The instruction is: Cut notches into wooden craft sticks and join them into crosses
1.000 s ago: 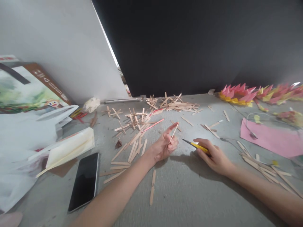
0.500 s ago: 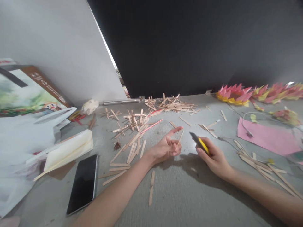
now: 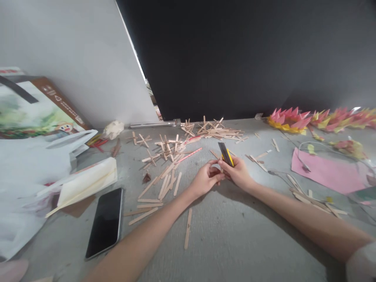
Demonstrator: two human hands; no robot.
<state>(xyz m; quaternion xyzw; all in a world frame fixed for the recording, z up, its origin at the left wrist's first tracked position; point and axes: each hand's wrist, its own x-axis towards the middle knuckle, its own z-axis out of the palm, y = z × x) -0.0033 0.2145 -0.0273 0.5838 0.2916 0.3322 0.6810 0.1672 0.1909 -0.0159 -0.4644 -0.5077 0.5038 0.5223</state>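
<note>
Soft even daylight, bright slit beyond hands (image 3: 219, 176); faint shadow under right arm; edges bowed, paper flowers (image 3: 289, 118) slightly blurred.

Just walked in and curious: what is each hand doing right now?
Left hand: closed, pinching a thin wooden craft stick, mostly hidden by fingers.
Right hand: closed on a yellow-and-black utility knife.

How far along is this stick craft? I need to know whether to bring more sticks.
Done: crossed stick pieces lie piled near the dark board. In hand: the left hand and right hand meet over one stick, the right holding a yellow cutter. Left: many loose sticks still lie flat and unjoined on the table.
</note>
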